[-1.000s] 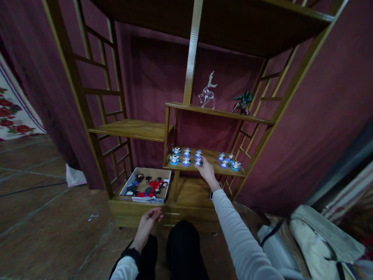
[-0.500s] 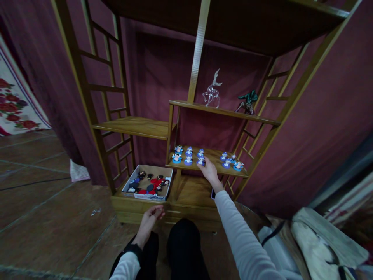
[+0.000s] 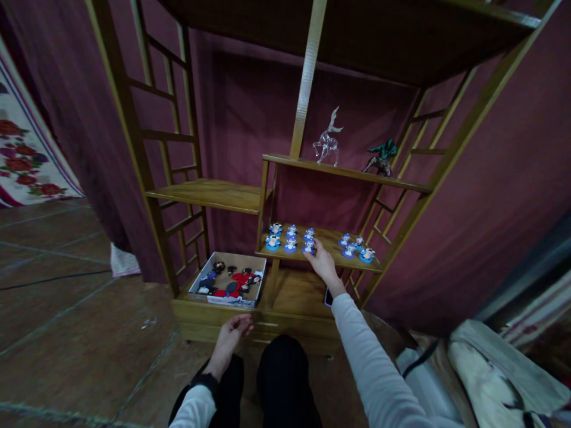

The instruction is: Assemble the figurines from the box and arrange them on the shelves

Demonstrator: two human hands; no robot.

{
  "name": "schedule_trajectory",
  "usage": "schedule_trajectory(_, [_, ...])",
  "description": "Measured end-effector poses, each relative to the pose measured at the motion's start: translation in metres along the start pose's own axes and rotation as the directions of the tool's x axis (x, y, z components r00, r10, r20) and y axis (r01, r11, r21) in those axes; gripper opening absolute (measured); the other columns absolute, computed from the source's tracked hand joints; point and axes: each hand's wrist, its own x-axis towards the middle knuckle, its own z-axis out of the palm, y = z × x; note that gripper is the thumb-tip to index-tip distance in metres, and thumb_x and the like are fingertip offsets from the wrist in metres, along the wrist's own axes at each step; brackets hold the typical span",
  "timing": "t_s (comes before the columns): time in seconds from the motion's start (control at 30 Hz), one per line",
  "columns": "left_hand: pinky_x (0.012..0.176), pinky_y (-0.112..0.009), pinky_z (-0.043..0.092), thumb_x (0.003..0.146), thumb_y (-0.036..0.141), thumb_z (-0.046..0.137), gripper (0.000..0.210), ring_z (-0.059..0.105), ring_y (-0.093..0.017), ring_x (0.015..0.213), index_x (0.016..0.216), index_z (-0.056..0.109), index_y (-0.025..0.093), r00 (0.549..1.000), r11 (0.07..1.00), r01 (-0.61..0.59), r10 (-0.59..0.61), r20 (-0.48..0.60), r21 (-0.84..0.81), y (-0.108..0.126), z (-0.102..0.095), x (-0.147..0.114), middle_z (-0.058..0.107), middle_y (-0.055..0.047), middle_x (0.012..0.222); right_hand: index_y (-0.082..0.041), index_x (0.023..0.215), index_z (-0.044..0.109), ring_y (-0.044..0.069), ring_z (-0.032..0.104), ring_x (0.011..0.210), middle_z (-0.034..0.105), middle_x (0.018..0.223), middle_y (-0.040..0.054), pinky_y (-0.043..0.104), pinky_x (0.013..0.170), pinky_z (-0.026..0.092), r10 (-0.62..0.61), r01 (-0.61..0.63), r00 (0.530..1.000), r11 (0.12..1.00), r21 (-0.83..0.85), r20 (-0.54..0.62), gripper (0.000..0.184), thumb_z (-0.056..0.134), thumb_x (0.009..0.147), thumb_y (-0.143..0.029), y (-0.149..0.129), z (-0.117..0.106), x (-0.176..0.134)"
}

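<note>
My right hand [image 3: 322,261] reaches to the lower right shelf, its thumb and fingers closed around a small purple-and-white figurine [image 3: 308,246] in the front row. That figurine stands upright at the shelf's front edge. To its left are matching figurines [image 3: 290,244] and blue-based ones [image 3: 272,242]. Further right on the same shelf stands another group of figurines [image 3: 348,250]. Low in front of the drawers hangs my left hand [image 3: 231,340], fingers curled together with nothing visible in them.
An open cardboard box [image 3: 229,279] of red and black figurines sits on the lower left ledge. A clear deer figurine [image 3: 328,142] and a dark green figure [image 3: 381,157] occupy the shelf above. A phone-like object [image 3: 329,297] lies below my right wrist. Bags [image 3: 491,362] rest at right.
The view has shifted very slightly. My right hand stays at the same figurine, and my left hand keeps its place.
</note>
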Motion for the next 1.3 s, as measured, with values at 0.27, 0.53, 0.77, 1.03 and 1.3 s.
schedule_trajectory(0.27, [0.061,-0.026,0.044,0.045,0.046,0.076,0.051,0.063,-0.018,0.065,0.082,0.066,0.012,1.000,1.000,0.006,-0.006,-0.013,0.004,0.0021,0.0015,-0.0009,0.068,-0.007,0.073,-0.024,0.129,0.036,0.023,0.060,0.101,0.064,0.109,0.0063,0.034,0.084,0.045,-0.003,0.004,0.999,1.000,0.014,-0.034,0.055,0.054,0.079,-0.035,-0.0011,0.0002,-0.0018])
schedule_trajectory(0.53, [0.059,-0.027,0.045,0.045,0.046,0.076,0.051,0.064,-0.020,0.067,0.081,0.066,0.012,1.000,1.000,0.006,-0.005,-0.017,0.022,0.0063,0.0031,-0.0034,0.068,-0.009,0.074,-0.025,0.130,0.036,0.023,0.060,0.101,0.065,0.109,0.0050,0.033,0.083,0.045,0.030,-0.030,0.999,0.999,0.021,-0.016,0.055,0.054,0.079,-0.035,-0.0022,-0.0006,-0.0022])
schedule_trajectory(0.77, [0.060,-0.026,0.044,0.047,0.045,0.075,0.049,0.064,-0.019,0.067,0.082,0.066,0.012,1.000,0.999,0.002,-0.002,-0.013,0.032,0.0033,0.0019,-0.0010,0.068,-0.009,0.075,-0.024,0.131,0.034,0.024,0.060,0.102,0.063,0.113,0.0059,0.034,0.085,0.045,0.015,-0.014,1.000,0.999,0.053,-0.018,0.058,0.054,0.078,-0.035,-0.0007,-0.0010,-0.0034])
schedule_trajectory(1.03, [0.060,-0.027,0.045,0.048,0.045,0.075,0.048,0.064,-0.019,0.067,0.082,0.066,0.012,1.000,0.999,0.011,-0.011,0.001,0.037,0.0039,0.0017,-0.0007,0.068,-0.008,0.075,-0.025,0.131,0.034,0.024,0.059,0.103,0.063,0.114,0.0051,0.034,0.086,0.044,0.017,-0.016,1.000,0.999,0.046,-0.025,0.058,0.054,0.078,-0.034,-0.0003,-0.0009,-0.0045])
schedule_trajectory(1.3, [0.061,-0.027,0.045,0.052,0.041,0.074,0.044,0.063,-0.018,0.066,0.085,0.066,0.012,1.000,0.999,0.014,-0.015,0.011,0.031,-0.0001,0.0003,0.0014,0.068,-0.008,0.076,-0.024,0.130,0.036,0.024,0.060,0.101,0.063,0.112,0.0051,0.034,0.085,0.045,0.022,-0.021,1.000,0.999,0.038,-0.023,0.054,0.053,0.079,-0.035,-0.0011,-0.0013,-0.0038])
